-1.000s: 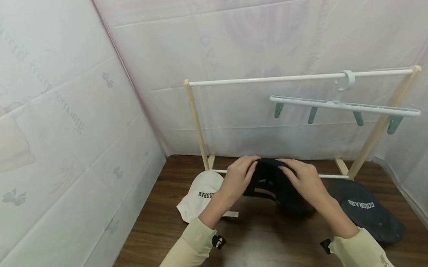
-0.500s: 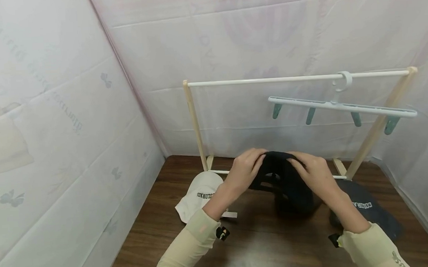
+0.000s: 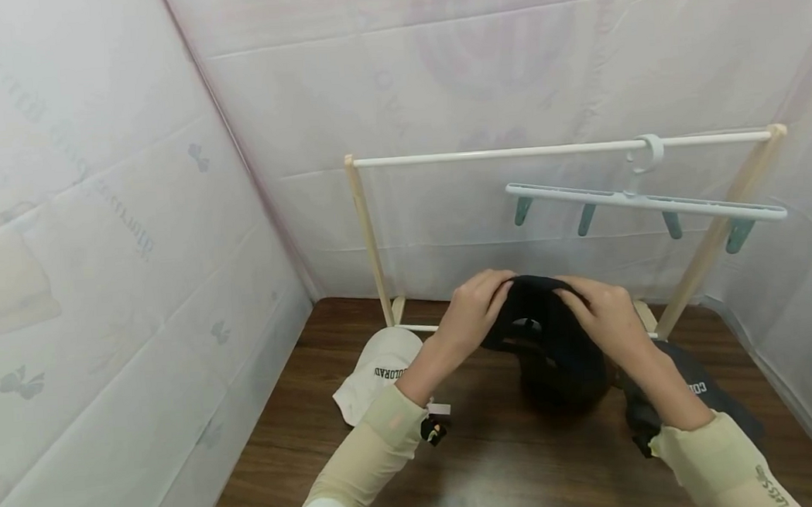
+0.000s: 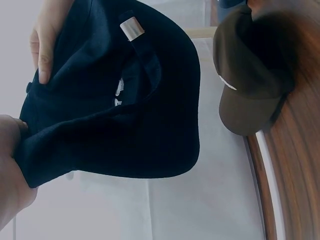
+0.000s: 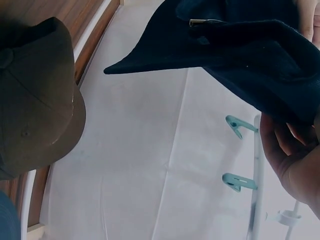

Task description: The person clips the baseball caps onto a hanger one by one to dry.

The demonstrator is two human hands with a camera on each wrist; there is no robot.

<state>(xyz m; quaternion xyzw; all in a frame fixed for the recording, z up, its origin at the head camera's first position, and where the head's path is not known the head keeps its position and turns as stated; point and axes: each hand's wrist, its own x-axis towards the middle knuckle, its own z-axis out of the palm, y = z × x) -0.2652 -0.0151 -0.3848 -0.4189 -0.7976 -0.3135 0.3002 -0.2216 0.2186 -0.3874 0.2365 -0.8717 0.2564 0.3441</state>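
Both my hands hold a dark navy cap (image 3: 547,311) up over the table in the head view. My left hand (image 3: 479,309) pinches one side of its edge, my right hand (image 3: 608,315) the other. In the left wrist view the navy cap's strap and metal buckle (image 4: 131,29) face the camera, and the brim points toward the table. Behind it on the table stands a brown cap (image 4: 240,60). A white cap (image 3: 385,367) with dark lettering lies left of my left hand. My right forearm partly covers a dark grey cap (image 3: 711,394) with white lettering.
A rack with a white rod (image 3: 477,156) and wooden posts (image 3: 371,248) stands behind the caps. From the rod hangs a pale blue hanger (image 3: 626,198) with several teal clips (image 3: 740,234). Fabric walls (image 3: 134,262) enclose the wooden table (image 3: 490,481).
Both hands have raised the navy cap slightly and shifted it a little to the right. My right forearm now hides more of the dark grey cap's lettering.
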